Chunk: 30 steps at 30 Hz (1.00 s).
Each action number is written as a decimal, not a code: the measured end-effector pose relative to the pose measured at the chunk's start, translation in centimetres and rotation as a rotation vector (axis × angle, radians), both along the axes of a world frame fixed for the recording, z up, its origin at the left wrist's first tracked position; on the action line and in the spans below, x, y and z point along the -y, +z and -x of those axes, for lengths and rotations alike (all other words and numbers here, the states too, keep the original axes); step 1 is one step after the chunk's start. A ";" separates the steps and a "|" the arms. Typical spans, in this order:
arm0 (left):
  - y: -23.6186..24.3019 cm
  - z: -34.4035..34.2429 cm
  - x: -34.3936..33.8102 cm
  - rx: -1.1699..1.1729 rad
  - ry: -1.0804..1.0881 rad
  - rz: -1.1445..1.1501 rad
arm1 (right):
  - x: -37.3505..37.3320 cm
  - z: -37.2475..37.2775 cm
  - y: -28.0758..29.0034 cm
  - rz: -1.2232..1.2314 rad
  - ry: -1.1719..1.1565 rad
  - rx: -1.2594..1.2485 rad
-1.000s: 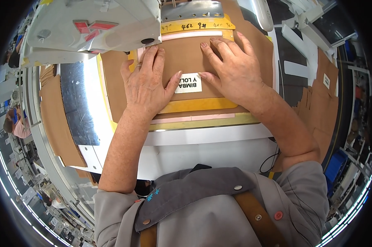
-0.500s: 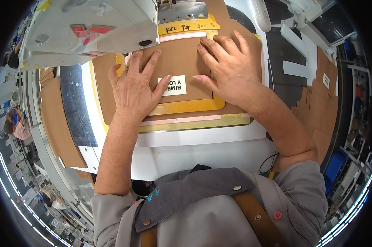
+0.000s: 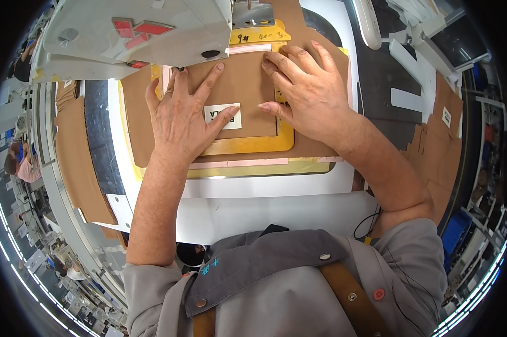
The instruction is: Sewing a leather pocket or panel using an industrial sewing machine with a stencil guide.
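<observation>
A: Under the white sewing-machine head [image 3: 135, 39], where does the flat brown leather panel [image 3: 239, 90] lie?

B: On the yellow rectangular template frame [image 3: 253, 147] on the white counter [image 3: 264, 191], its far edge at the needle. Left hand [image 3: 180, 121] and right hand [image 3: 309, 92] press flat, fingers spread, clamping nothing. Open room lies right.

Both hands have slid the brown piece [image 3: 239, 95] with its white label [image 3: 224, 116] farther away — toward the sewing machine head [image 3: 135, 33]. The left hand [image 3: 180, 121] now covers more of the label, and the right hand [image 3: 309, 92] sits farther up — closer to the yellow frame's far edge [image 3: 259, 36]
</observation>
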<state>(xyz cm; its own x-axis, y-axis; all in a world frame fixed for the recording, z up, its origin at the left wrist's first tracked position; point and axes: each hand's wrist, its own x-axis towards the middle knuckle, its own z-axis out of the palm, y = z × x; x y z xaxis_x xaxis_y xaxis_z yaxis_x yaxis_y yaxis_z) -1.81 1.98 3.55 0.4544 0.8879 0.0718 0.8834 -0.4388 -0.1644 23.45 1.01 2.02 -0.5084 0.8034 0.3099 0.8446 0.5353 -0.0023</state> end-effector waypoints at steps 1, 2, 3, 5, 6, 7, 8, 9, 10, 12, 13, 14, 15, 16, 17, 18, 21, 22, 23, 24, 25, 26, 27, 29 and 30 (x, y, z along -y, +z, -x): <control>0.0 0.1 0.0 -0.006 -0.008 -0.007 | 0.0 0.1 0.0 0.000 0.000 -0.001; 0.0 0.2 -0.1 -0.012 -0.017 -0.015 | -0.1 0.1 -0.1 -0.005 0.005 -0.017; 0.1 0.2 -0.1 -0.014 -0.015 -0.016 | -0.1 0.2 -0.1 -0.010 0.013 -0.034; 0.2 0.3 -0.1 -0.049 -0.016 -0.026 | -0.2 0.3 -0.2 -0.001 0.022 -0.044; 0.3 0.2 -0.1 -0.048 -0.017 -0.026 | -0.3 0.4 -0.3 0.009 0.026 -0.052; 0.5 0.1 -0.1 -0.071 -0.020 -0.011 | -0.3 0.5 -0.4 0.008 0.026 -0.051; 0.6 0.0 -0.1 -0.093 -0.023 0.003 | -0.4 0.6 -0.5 0.006 0.026 -0.054; 0.6 -0.1 -0.1 -0.094 -0.022 0.002 | -0.4 0.8 -0.5 0.003 0.029 -0.059; 0.6 -0.1 0.0 -0.021 -0.061 0.039 | -0.5 1.0 -0.5 0.002 0.031 -0.060; 0.3 -0.4 0.1 0.052 -0.098 0.075 | -0.4 1.5 -0.4 0.078 0.014 -0.073; -0.3 -0.6 0.1 0.154 -0.148 0.082 | -0.5 1.7 -0.5 0.077 0.016 -0.073; -0.6 -0.7 0.0 0.256 -0.198 0.088 | -0.6 1.9 -0.6 0.048 0.022 -0.077; -0.8 -0.8 -0.1 0.257 -0.199 0.089 | -0.6 2.0 -0.7 0.019 0.025 -0.079; -0.9 -0.8 -0.2 0.309 -0.209 0.115 | -0.7 2.1 -0.7 0.020 0.024 -0.079; -1.0 -0.8 -0.3 0.362 -0.219 0.140 | -0.7 2.2 -0.8 0.031 0.030 -0.080; -1.1 -0.8 -0.4 0.360 -0.216 0.140 | -0.8 2.4 -0.8 0.040 0.039 -0.083; -1.3 -0.7 -0.5 0.381 -0.235 0.128 | -0.8 2.4 -1.1 0.074 0.060 -0.131; -1.4 -0.6 -0.5 0.397 -0.226 0.143 | -0.7 2.3 -1.1 0.074 0.062 -0.131; -1.5 -0.6 -0.5 0.413 -0.217 0.157 | -0.6 2.3 -1.1 0.094 0.065 -0.133; -1.4 -0.6 -0.5 0.411 -0.215 0.157 | -0.5 2.2 -1.1 0.115 0.068 -0.136; -1.4 -0.6 -0.4 0.385 -0.209 0.136 | -0.5 2.2 -1.1 0.115 0.071 -0.138; -1.3 -0.5 -0.4 0.359 -0.203 0.114 | -0.5 2.2 -1.0 0.135 0.088 -0.156; -1.3 -0.5 -0.4 0.356 -0.199 0.114 | -0.6 2.2 -1.1 0.155 0.106 -0.173; -1.2 -0.4 -0.5 0.357 -0.177 0.123 | -0.6 2.4 -1.5 0.155 0.108 -0.188; -1.1 -0.3 -0.5 0.355 -0.173 0.121 | -0.7 2.5 -1.5 0.155 0.109 -0.198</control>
